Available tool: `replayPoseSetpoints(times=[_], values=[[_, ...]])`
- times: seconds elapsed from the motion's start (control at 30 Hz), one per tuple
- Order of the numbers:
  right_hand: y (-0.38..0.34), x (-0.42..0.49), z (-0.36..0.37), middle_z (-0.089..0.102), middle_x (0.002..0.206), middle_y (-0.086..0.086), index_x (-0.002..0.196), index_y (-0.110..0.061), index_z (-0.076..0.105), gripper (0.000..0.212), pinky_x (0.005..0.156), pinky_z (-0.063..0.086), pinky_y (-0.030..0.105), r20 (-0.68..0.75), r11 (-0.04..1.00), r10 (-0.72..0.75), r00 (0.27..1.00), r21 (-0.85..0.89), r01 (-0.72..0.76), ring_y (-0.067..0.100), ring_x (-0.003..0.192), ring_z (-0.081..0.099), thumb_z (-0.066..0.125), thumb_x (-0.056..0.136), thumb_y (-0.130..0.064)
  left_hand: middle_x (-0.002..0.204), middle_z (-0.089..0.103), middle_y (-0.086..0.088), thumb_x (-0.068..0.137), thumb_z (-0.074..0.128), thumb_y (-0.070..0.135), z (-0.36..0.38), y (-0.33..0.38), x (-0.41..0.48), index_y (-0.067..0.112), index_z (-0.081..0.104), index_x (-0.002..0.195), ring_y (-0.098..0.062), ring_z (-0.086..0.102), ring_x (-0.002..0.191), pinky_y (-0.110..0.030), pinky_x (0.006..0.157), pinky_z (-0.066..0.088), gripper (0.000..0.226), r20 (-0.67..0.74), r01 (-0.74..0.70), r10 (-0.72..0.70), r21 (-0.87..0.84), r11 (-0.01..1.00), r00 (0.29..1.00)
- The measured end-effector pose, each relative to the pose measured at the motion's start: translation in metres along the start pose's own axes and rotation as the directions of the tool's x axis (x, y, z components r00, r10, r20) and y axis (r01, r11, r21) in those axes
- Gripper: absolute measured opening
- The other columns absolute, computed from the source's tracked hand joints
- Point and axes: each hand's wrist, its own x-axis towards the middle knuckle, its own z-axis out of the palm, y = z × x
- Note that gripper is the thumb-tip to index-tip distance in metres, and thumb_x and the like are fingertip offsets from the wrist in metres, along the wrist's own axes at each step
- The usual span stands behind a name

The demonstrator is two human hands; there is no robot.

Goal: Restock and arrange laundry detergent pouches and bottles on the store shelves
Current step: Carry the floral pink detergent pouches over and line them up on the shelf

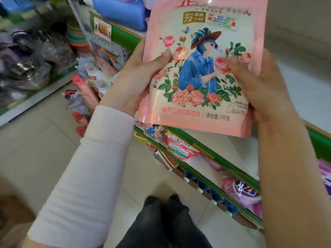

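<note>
Upper centre of frame: I see pink detergent pouch (200, 68) held upright, printed face toward camera. Left grip (136, 77) clasps its left edge, thumb on front. Right grip (259, 83) clasps right edge, thumb also on front. Below pouch, green-edged shelf (206, 169) runs toward lower right, carrying small pink pouch (180, 149) and purple pouch (240, 192). White sleeve (86, 176) covers left arm. Tiled floor (35, 149) at left.

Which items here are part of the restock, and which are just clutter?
Job: pink rose pouch, held by left hand and right hand; pink-white pouch; purple pouch; shelf.
Lying about: stacked basins; bagged goods.
</note>
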Motion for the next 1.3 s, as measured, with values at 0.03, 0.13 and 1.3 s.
replayPoseSetpoints(times=[0.03,0.13,1.3], values=[[0.006,-0.005,0.01,0.069,0.111,0.005,0.121,-0.016,0.05,0.046,0.077,0.057,0.041,0.009,1.0,-0.004,1.0,-0.011,0.004,0.019,0.095,0.07,0.071,0.082,-0.026,0.11,0.069,-0.007,0.086,0.063,0.015,-0.011,-0.001,-0.008,0.023,0.051,0.122,-0.025,0.068,0.096,-0.04,0.08,0.054,0.039,-0.021,-0.008,0.008,0.006,1.0,1.0],[0.027,-0.018,0.04,0.068,0.112,0.0,0.111,-0.027,0.05,0.042,0.083,0.056,0.044,0.024,0.998,0.009,1.0,-0.068,-0.007,0.014,0.097,0.069,0.074,0.077,-0.033,0.104,0.071,-0.001,0.094,0.053,0.016,-0.043,-0.01,-0.03,0.023,0.054,0.117,-0.018,0.068,0.093,-0.034,0.079,0.055,0.025,-0.109,-0.028,0.03,0.023,0.999,0.994],[0.105,-0.19,0.42,0.07,0.089,-0.006,0.096,-0.023,0.055,0.03,0.064,0.055,0.021,0.967,0.989,0.13,0.218,-0.143,0.045,0.004,0.078,0.07,0.072,0.072,-0.032,0.082,0.073,0.007,0.1,0.038,0.014,-0.272,-0.025,-0.379,0.02,0.056,0.106,-0.009,0.069,0.077,-0.026,0.067,0.057,0.02,-0.99,-0.464,0.135,0.101,0.88,0.041]])
